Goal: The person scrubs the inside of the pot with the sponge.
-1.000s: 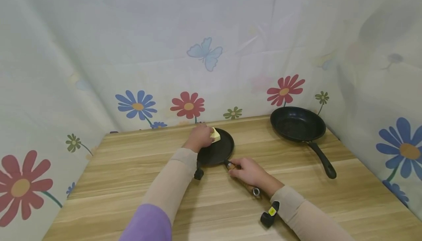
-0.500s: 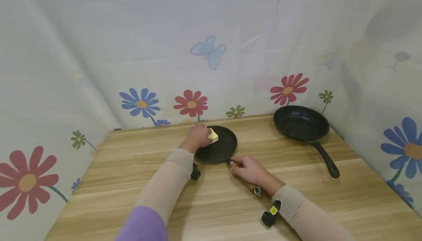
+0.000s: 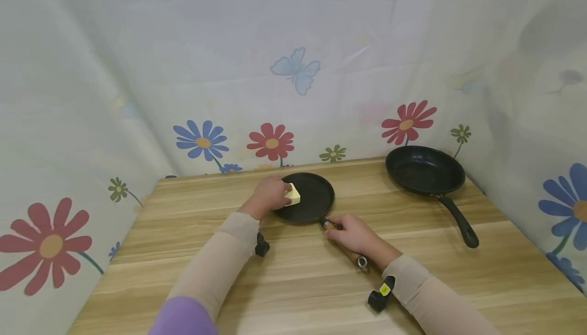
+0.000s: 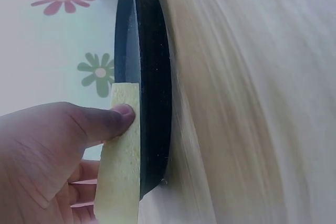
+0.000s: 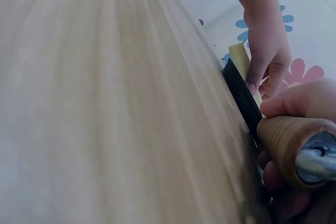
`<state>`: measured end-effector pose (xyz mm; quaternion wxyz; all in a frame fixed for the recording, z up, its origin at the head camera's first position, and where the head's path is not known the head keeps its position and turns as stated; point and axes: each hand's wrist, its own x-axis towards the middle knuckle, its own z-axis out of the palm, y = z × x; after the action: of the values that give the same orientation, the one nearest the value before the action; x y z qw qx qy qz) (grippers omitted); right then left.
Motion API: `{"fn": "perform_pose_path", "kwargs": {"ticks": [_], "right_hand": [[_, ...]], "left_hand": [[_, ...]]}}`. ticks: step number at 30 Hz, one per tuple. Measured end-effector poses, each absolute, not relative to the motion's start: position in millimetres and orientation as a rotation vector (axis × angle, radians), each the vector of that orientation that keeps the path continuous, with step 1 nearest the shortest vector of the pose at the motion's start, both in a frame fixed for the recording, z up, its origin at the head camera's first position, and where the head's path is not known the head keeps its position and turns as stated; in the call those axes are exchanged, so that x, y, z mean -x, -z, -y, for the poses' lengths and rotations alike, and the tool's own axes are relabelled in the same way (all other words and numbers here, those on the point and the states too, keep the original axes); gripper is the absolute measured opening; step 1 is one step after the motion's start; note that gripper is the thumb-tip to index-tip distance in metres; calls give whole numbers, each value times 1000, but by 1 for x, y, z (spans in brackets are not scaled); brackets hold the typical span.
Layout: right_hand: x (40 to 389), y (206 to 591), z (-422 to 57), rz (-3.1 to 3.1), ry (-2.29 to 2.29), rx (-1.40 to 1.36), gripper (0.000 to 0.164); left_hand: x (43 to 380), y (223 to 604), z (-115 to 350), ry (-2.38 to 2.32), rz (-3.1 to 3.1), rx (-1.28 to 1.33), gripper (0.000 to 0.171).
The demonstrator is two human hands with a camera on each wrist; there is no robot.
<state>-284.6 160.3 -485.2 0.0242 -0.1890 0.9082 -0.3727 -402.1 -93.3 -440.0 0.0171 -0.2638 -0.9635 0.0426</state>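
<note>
A shallow black pan (image 3: 313, 198) with a wooden handle (image 3: 351, 255) stands on the table. My left hand (image 3: 270, 193) pinches a pale yellow sponge (image 3: 293, 195) at the left part of the pan. The left wrist view has the thumb pressed on the sponge's side, with the sponge (image 4: 122, 177) reaching past the pan's rim (image 4: 155, 87). Around the handle, close to the pan, my right hand (image 3: 353, 234) keeps its grip. From the right wrist, the handle's end (image 5: 294, 148) with its metal ring faces the camera, fingers curled about it.
A deeper black frying pan (image 3: 424, 171) sits at the back right, its black handle (image 3: 460, 221) pointing toward the front right. Behind the wood-patterned table (image 3: 220, 197) hangs a white flowered curtain (image 3: 220, 70). Dark camera mounts (image 3: 379, 298) are strapped at the wrists.
My left hand has slid the sponge across the pan, leftward and slightly nearer to me. The right hand keeps hold of the handle. The head view has shifted a little.
</note>
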Motion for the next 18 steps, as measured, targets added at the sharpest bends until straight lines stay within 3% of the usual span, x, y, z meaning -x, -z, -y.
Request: {"fn": "perform_pose_path", "kwargs": {"ticks": [9,18], "right_hand": [[283,484,-160,-2775,1133,599,17],[285,483,-160,-2758,1142,633,14]], "left_hand": [[395,442,87,-101,2958,845,29],[389,441,70,225,3038,899,36]]}}
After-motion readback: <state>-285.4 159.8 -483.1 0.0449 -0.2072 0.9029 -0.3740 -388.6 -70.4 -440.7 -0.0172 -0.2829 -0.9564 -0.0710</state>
